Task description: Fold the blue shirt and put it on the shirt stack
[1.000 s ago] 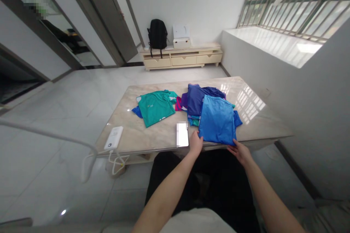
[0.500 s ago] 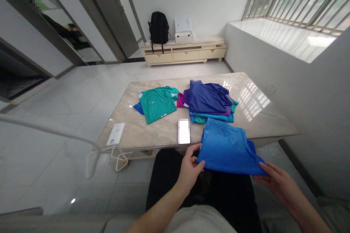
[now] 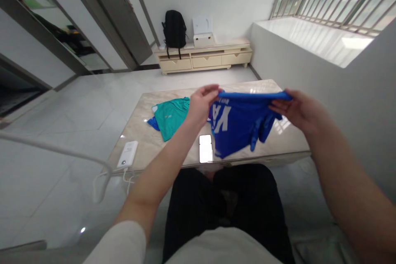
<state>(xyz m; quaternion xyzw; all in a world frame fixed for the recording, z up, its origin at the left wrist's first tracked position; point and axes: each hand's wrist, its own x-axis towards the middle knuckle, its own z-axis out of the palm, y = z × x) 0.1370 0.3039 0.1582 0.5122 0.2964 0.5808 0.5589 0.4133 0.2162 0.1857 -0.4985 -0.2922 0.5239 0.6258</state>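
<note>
The blue jersey (image 3: 239, 126) is hung up by its top edge, pinched tight in the left hand (image 3: 201, 103) and right hand (image 3: 298, 109) over the table (image 3: 173, 148), with the lettering (image 3: 222, 119) partly folded away, so it can't really be read.

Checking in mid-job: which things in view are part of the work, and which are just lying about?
Part of the work:
left hand
right hand
blue T-shirt, held up between them
green shirt

Lying about:
phone
white power bank
black backpack
</note>
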